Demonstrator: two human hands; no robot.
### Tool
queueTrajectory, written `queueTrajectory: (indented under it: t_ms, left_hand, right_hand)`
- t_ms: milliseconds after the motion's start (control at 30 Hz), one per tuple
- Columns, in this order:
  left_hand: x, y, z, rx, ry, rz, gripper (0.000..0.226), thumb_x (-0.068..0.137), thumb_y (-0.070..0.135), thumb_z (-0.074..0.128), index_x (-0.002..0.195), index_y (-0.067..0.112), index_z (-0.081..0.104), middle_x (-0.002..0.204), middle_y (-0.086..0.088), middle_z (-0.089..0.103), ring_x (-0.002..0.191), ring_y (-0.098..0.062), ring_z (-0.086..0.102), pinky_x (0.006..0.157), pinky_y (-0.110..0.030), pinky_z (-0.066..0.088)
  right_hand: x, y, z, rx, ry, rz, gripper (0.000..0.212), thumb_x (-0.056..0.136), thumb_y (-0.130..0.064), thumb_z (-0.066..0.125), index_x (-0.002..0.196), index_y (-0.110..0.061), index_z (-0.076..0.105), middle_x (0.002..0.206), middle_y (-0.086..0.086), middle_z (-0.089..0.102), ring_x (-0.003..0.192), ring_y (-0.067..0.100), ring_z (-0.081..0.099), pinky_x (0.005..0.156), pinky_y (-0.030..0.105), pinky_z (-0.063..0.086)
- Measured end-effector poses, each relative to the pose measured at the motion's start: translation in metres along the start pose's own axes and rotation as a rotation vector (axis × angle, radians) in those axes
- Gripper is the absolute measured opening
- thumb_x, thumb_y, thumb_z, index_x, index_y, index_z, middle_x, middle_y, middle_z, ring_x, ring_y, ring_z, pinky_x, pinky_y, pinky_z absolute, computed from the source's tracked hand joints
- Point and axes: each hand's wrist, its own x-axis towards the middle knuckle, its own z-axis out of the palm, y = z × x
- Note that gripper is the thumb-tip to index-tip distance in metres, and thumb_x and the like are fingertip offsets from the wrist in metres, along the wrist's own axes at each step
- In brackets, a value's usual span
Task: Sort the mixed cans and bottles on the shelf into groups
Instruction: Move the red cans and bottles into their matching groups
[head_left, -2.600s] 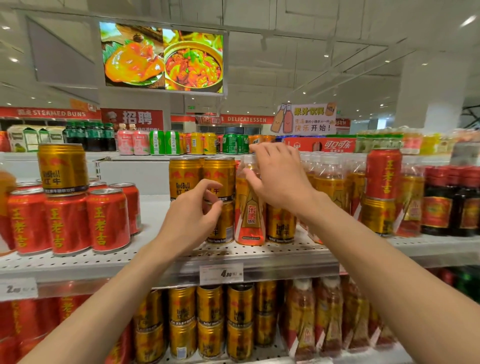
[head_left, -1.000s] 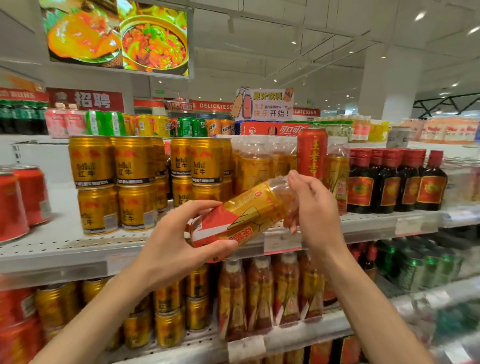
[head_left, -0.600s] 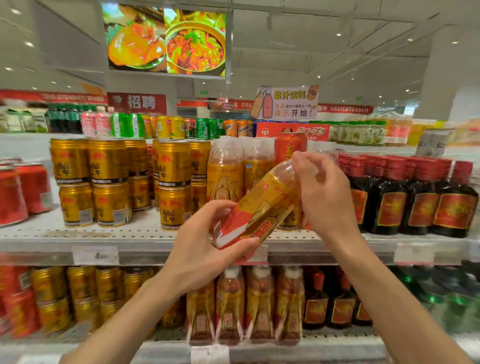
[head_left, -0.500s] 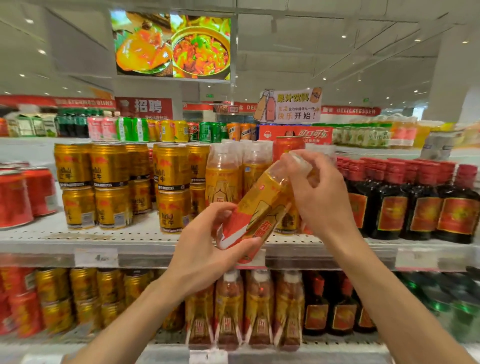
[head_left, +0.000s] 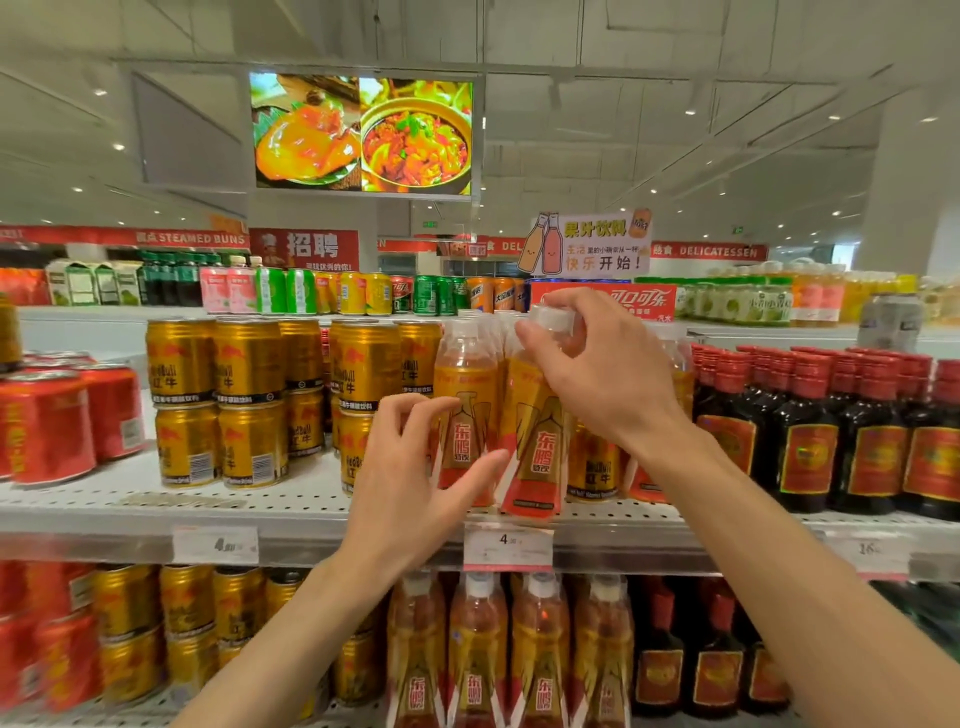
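An orange drink bottle (head_left: 537, 447) with a white cap stands almost upright at the front edge of the white shelf (head_left: 291, 512), beside more bottles of the same kind (head_left: 465, 415). My right hand (head_left: 597, 374) grips its cap and neck from above. My left hand (head_left: 415, 478) hovers just left of the bottle's lower half, fingers spread and loosely bent, the thumb close to the label, holding nothing. Stacked gold cans (head_left: 249, 400) fill the shelf to the left, red cans (head_left: 62, 415) the far left.
Dark bottles with red caps (head_left: 810, 431) crowd the shelf on the right. A gold can (head_left: 592, 467) stands behind the held bottle. The lower shelf holds more gold cans, orange bottles (head_left: 540, 654) and dark bottles. Price tags (head_left: 506, 545) hang on the shelf edge.
The bottle has gone from tilted in both hands to nearly upright on the shelf edge. My left hand has let go of its base; my right hand still holds the cap.
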Motion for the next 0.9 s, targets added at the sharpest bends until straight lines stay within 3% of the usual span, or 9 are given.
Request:
queueTrajectory:
  t_ms: [133,200,333,467,567,733,833,900]
  left_hand:
    - [0.003,-0.011,0.002,0.026,0.014,-0.038,0.068,0.089,0.053,0.068,0.147,0.031,0.043,0.144,0.004,0.038,0.126,-0.006,0.042,0.101,-0.023,0.040]
    - [0.002,-0.014,0.006,0.034,-0.039,-0.054,0.075,0.090,0.050,0.069,0.154,0.035,0.031,0.155,0.006,0.030,0.132,-0.015,0.049,0.103,-0.032,0.050]
    - [0.001,-0.020,0.011,0.036,-0.108,-0.065,0.089,0.091,0.050,0.069,0.159,0.044,0.012,0.164,0.006,0.024,0.137,-0.017,0.050,0.101,-0.043,0.057]
    - [0.000,-0.025,0.012,0.019,-0.139,-0.053,0.094,0.092,0.051,0.067,0.160,0.046,0.003,0.156,0.006,0.042,0.120,-0.004,0.055,0.091,-0.024,0.052]
    - [0.000,-0.026,0.013,0.004,-0.162,-0.054,0.094,0.093,0.052,0.066,0.161,0.046,0.001,0.145,0.007,0.054,0.108,0.002,0.056,0.085,-0.014,0.042]
    - [-0.001,-0.028,0.013,0.004,-0.168,-0.053,0.095,0.093,0.053,0.066,0.161,0.046,0.000,0.145,0.006,0.053,0.106,0.000,0.060,0.078,-0.007,0.039]
    - [-0.001,-0.029,0.013,0.021,-0.176,-0.046,0.095,0.093,0.056,0.064,0.160,0.047,-0.002,0.145,0.006,0.052,0.098,-0.004,0.065,0.075,-0.007,0.040]
    - [-0.001,-0.030,0.012,0.036,-0.173,-0.034,0.095,0.093,0.057,0.062,0.161,0.046,-0.003,0.144,0.006,0.053,0.090,-0.005,0.066,0.076,-0.014,0.049]
  right_hand:
    - [0.004,0.006,0.019,-0.131,-0.012,-0.035,0.049,0.097,-0.058,0.050,0.131,-0.023,0.055,0.113,-0.007,0.061,0.082,0.009,0.061,0.069,0.028,0.047]
    - [0.003,0.010,0.032,-0.197,-0.001,-0.064,0.050,0.098,-0.061,0.046,0.131,-0.024,0.055,0.112,-0.005,0.063,0.079,0.010,0.063,0.066,0.027,0.050]
    - [0.003,0.016,0.040,-0.295,0.003,-0.066,0.060,0.098,-0.064,0.042,0.140,-0.022,0.049,0.132,-0.001,0.056,0.087,0.013,0.066,0.066,0.024,0.047]
    - [-0.015,0.024,0.037,-0.297,-0.120,-0.104,0.079,0.096,-0.057,0.053,0.159,-0.022,0.020,0.161,0.002,0.031,0.079,0.011,0.066,0.065,0.023,0.052]
    - [-0.035,0.031,0.033,-0.279,-0.191,-0.127,0.090,0.094,-0.049,0.060,0.161,-0.025,0.005,0.169,0.000,0.013,0.057,0.003,0.055,0.058,0.019,0.051]
    - [-0.047,0.037,0.036,-0.203,-0.186,-0.146,0.087,0.095,-0.044,0.063,0.162,-0.026,0.009,0.170,0.000,0.005,0.056,0.004,0.052,0.067,0.031,0.059]
    - [-0.047,0.039,0.043,-0.215,-0.164,-0.157,0.086,0.096,-0.042,0.061,0.162,-0.024,0.009,0.170,0.002,0.002,0.057,0.004,0.048,0.063,0.028,0.059]
    - [-0.049,0.042,0.048,-0.215,-0.138,-0.163,0.083,0.097,-0.040,0.061,0.162,-0.023,0.011,0.170,0.003,0.002,0.058,0.004,0.047,0.060,0.025,0.057]
